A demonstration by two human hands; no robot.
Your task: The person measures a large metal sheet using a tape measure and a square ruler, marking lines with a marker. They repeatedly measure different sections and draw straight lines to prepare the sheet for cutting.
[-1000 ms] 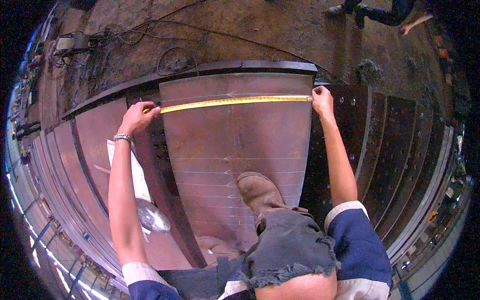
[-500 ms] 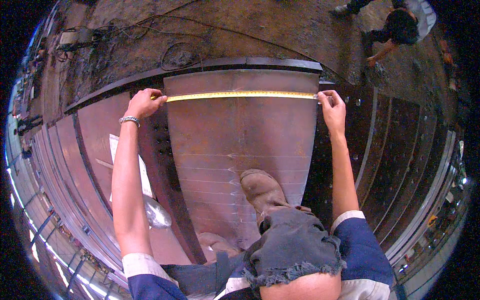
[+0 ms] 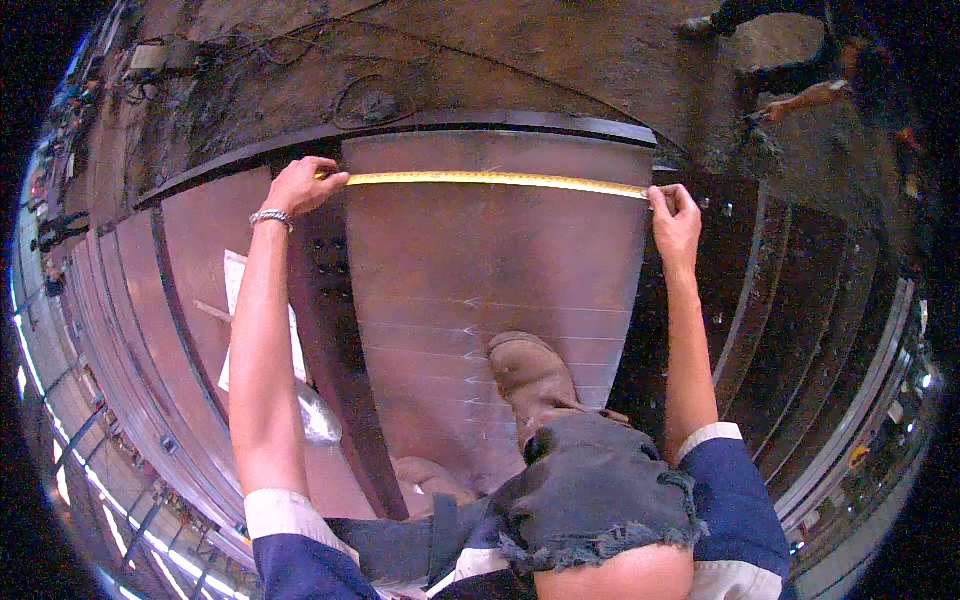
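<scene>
A yellow tape measure [image 3: 490, 179] stretches across the upper part of a reddish-brown steel plate [image 3: 480, 235], with chalk-like lines marked lower down. My left hand [image 3: 301, 186], a metal bracelet at its wrist, pinches the tape at the plate's left edge. At the right edge my right hand [image 3: 676, 222] grips the tape's other end between thumb and fingers. Both hands are closed. A brown boot [image 3: 530, 375] of mine stands on the plate, below the tape.
White paper sheets [image 3: 236, 275] and a clear plastic bottle [image 3: 319, 415] lie left of the plate. Dark steel beams with holes [image 3: 690, 300] flank it. Cables [image 3: 470, 52] cross the dirt floor beyond. At the upper right another person's hand [image 3: 775, 112] reaches down.
My left hand and its tape end have shifted up and slightly right; my right hand has moved slightly right and down. The other person's arm and body have changed position.
</scene>
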